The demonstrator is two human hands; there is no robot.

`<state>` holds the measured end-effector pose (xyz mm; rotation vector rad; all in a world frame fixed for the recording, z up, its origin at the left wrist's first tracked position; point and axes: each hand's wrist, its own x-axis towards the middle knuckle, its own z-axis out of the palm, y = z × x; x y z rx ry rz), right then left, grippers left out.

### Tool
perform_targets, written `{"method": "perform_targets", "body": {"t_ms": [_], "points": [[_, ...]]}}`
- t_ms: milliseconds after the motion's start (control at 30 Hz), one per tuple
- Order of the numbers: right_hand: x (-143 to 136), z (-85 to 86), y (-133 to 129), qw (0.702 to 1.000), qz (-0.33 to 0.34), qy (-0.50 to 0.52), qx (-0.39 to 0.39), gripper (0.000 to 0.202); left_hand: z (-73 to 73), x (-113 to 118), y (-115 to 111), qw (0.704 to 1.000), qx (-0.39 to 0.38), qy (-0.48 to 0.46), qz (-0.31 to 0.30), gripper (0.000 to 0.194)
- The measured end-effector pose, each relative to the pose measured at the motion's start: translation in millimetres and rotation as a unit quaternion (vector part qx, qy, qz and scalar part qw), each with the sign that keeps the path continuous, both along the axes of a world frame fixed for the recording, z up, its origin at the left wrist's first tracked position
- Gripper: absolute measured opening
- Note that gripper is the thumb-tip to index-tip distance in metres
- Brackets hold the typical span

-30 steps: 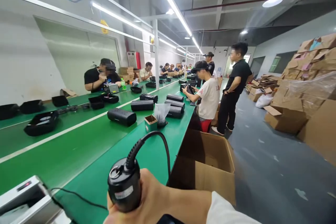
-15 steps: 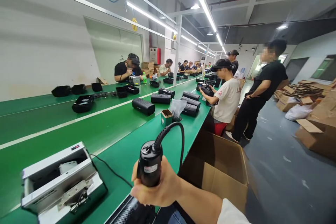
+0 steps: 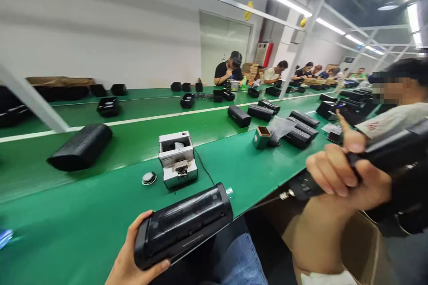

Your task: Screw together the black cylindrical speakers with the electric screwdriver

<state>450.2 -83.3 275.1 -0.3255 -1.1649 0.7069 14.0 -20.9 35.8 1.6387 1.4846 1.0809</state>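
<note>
My left hand (image 3: 138, 254) holds the left end of a black speaker-like case (image 3: 185, 222), its fingers above and thumb below, at the front edge of the green table (image 3: 83, 213). On the right, raised off the table, my right hand (image 3: 347, 169) is wrapped round a black electric screwdriver (image 3: 306, 185), whose metal tip points left. Behind the case stands a white and grey box-shaped device (image 3: 179, 160) with an open top and a cable. A small round metal-rimmed part (image 3: 149, 178) lies to the left of that device.
A green open box (image 3: 261, 137) and a plastic bag (image 3: 280, 129) stand beyond, beside several black cases (image 3: 297, 136). Another case (image 3: 82, 147) lies at left. A co-worker (image 3: 404, 93) sits close on the right; others work across the table. A cardboard box (image 3: 361, 249) is below right.
The view has swung left. My right hand with the screwdriver has moved to the right, and the tool now points left. My left hand has come into view on the black case.
</note>
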Motion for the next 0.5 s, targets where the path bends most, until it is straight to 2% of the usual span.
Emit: {"method": "perform_targets", "body": {"t_ms": [67,100,167,233,300,367,433,500], "points": [[19,-20.6,1,0.999,0.009,0.049,-0.008,0.018,7.3,-7,3,0.992,-0.051,-0.113,0.029,0.128],[23,-35.5,4,0.996,0.008,0.081,-0.027,0.019,13.0,-10,6,0.978,-0.093,-0.181,0.042,0.130],[24,-71.5,17,0.983,-0.006,0.152,-0.104,0.021,30.6,-17,18,0.935,-0.184,-0.295,0.063,0.129],[16,-110.9,34,0.955,-0.016,0.209,-0.212,0.022,55.5,-22,37,0.904,-0.228,-0.352,0.089,0.125],[4,-149.2,52,0.924,-0.008,0.234,-0.301,0.024,83.9,-26,63,0.904,-0.199,-0.359,0.120,0.117],[-6,-183.1,68,0.906,0.014,0.238,-0.348,0.023,110.5,-28,97,0.923,-0.141,-0.335,0.128,0.107],[-13,-210.5,78,0.895,0.033,0.244,-0.373,0.025,133.4,-26,135,0.946,-0.079,-0.294,0.116,0.098],[-14,-230.9,83,0.883,0.047,0.259,-0.389,0.027,153.4,-19,176,0.963,-0.029,-0.243,0.112,0.090]]}}
